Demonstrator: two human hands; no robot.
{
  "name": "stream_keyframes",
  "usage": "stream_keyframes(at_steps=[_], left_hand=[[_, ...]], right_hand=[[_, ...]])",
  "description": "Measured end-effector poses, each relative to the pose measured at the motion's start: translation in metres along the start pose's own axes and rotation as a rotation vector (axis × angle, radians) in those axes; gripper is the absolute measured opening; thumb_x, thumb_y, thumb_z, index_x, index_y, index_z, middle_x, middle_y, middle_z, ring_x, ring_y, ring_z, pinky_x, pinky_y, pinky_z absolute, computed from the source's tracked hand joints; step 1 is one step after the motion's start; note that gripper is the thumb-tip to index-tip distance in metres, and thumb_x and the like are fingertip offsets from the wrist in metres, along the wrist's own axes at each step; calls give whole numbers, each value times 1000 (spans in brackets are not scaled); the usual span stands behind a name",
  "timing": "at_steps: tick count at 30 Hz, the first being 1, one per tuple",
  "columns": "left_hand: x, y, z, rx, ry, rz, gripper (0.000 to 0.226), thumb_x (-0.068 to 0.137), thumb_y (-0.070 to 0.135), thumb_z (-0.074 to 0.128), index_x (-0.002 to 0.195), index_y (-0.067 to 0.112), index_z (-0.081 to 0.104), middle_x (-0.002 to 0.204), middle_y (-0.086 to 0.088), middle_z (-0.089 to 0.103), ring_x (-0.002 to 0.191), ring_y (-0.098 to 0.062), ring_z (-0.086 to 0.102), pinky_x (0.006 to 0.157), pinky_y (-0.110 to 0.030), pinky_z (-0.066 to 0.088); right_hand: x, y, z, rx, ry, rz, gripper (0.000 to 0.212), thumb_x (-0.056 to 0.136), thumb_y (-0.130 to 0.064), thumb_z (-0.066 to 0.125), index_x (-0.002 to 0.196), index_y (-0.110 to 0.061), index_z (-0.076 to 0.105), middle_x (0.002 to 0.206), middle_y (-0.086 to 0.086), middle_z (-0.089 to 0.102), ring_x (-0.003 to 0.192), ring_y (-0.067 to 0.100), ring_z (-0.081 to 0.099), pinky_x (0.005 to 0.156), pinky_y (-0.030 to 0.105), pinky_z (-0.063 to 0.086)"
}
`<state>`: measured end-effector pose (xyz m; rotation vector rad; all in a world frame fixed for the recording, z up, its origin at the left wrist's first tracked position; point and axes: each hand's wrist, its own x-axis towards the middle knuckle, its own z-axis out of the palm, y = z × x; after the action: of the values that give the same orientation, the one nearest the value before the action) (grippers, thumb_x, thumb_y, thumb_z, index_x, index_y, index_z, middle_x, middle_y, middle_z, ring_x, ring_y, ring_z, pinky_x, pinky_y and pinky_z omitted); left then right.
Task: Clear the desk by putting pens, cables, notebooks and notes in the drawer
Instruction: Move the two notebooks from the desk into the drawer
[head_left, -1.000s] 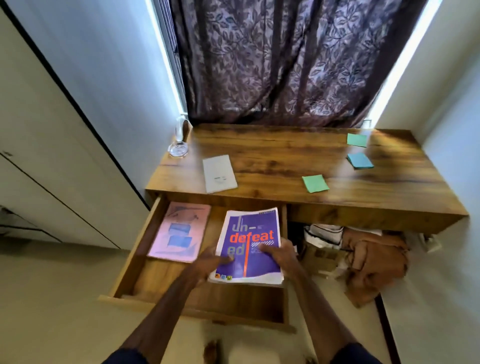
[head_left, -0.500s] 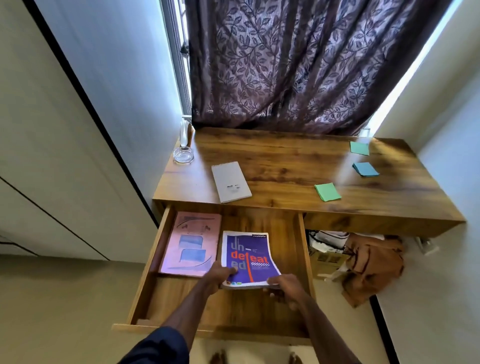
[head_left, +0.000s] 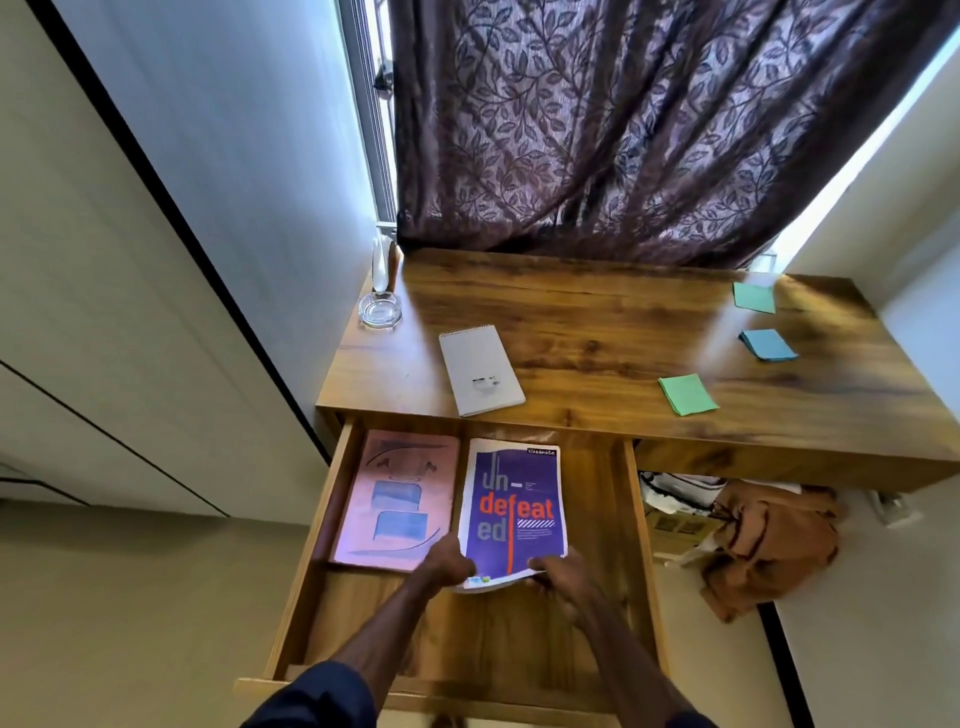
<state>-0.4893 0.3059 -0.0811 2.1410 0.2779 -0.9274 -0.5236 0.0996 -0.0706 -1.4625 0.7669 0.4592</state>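
The wooden drawer (head_left: 631, 519) is pulled out under the desk (head_left: 597, 332). A purple notebook (head_left: 511, 506) with orange lettering lies inside it, beside a pink notebook (head_left: 397, 501) on its left. My left hand (head_left: 447, 564) grips the purple notebook's near left corner. My right hand (head_left: 558, 574) grips its near right corner, and that near edge is lifted a little. On the desk lie a white spiral notepad (head_left: 480, 376), two green sticky notes (head_left: 687, 394) (head_left: 754, 297) and a blue sticky-note pad (head_left: 767, 344).
A glass ashtray (head_left: 380, 310) stands at the desk's back left corner. A dark leaf-pattern curtain (head_left: 623, 130) hangs behind the desk. A brown cloth heap (head_left: 769, 540) and bags lie on the floor under the desk. A wardrobe (head_left: 104, 312) fills the left.
The purple notebook has gone down and deeper into the drawer, settling beside the pink notebook. Both hands stay on its near edge. My head has moved closer and to the left.
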Motion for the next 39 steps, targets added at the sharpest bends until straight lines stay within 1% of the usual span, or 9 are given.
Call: stream_keyframes(at_steps=[4, 7, 9, 15, 21, 25, 30, 34, 39], left_hand=[[1, -3, 1, 29, -4, -31, 41, 84, 14, 73, 124, 7, 62, 125, -8, 68, 105, -20, 66, 79, -28, 57], [4, -7, 4, 40, -22, -54, 43, 89, 20, 73, 126, 10, 54, 129, -6, 62, 106, -14, 60, 76, -23, 52], [7, -9, 7, 68, -36, -37, 46, 91, 24, 72, 130, 13, 50, 134, -6, 59, 112, -14, 58, 80, -23, 51], [12, -13, 9, 263, -35, 48, 51, 96, 26, 65, 141, 11, 45, 145, -8, 51, 131, -22, 52, 98, -27, 48], [16, -22, 10, 336, -11, 69, 48, 95, 21, 65, 138, 10, 48, 143, -8, 53, 129, -21, 52, 102, -28, 48], [17, -23, 11, 362, 23, 89, 46, 94, 19, 67, 135, 9, 50, 141, -9, 54, 129, -22, 52, 101, -28, 47], [10, -16, 13, 416, 76, 103, 42, 91, 25, 68, 127, 8, 56, 131, -14, 57, 123, -26, 52, 101, -34, 51], [8, -18, 16, 401, 52, 82, 44, 91, 27, 67, 130, 11, 55, 133, -13, 56, 124, -26, 53, 101, -33, 51], [6, -24, 18, 403, 40, 72, 42, 94, 25, 67, 131, 9, 55, 133, -11, 57, 123, -24, 55, 97, -29, 49]], right_hand=[[18, 6, 8, -68, -12, 36, 26, 90, 7, 64, 116, 4, 60, 91, 16, 70, 63, 22, 69, 44, 29, 54], [25, 17, 6, -72, 44, 59, 20, 97, 1, 57, 117, 1, 59, 105, 19, 69, 78, 30, 69, 48, 33, 57], [27, 28, 0, -148, 75, 20, 16, 99, -2, 54, 112, 1, 62, 98, 21, 70, 69, 31, 67, 50, 32, 54], [47, 64, -18, -320, 63, -173, 37, 79, -16, 79, 110, 2, 70, 102, 17, 75, 93, 36, 73, 81, 44, 62], [39, 55, -11, -332, 29, -212, 26, 87, 3, 71, 112, -6, 69, 101, 19, 75, 81, 40, 74, 73, 58, 61], [26, 45, -9, -331, 14, -175, 24, 90, -1, 70, 105, -18, 67, 99, 16, 75, 80, 44, 73, 69, 53, 61], [28, 40, -14, -394, -66, -86, 30, 92, -17, 72, 120, -9, 64, 108, 12, 74, 84, 37, 74, 66, 39, 60], [36, 51, -19, -520, -168, -65, 33, 95, -29, 67, 126, -18, 62, 122, 5, 69, 106, 24, 69, 92, 42, 58], [33, 54, -25, -469, -169, -52, 39, 90, -33, 72, 126, -23, 61, 122, -1, 69, 105, 19, 69, 94, 41, 58]])
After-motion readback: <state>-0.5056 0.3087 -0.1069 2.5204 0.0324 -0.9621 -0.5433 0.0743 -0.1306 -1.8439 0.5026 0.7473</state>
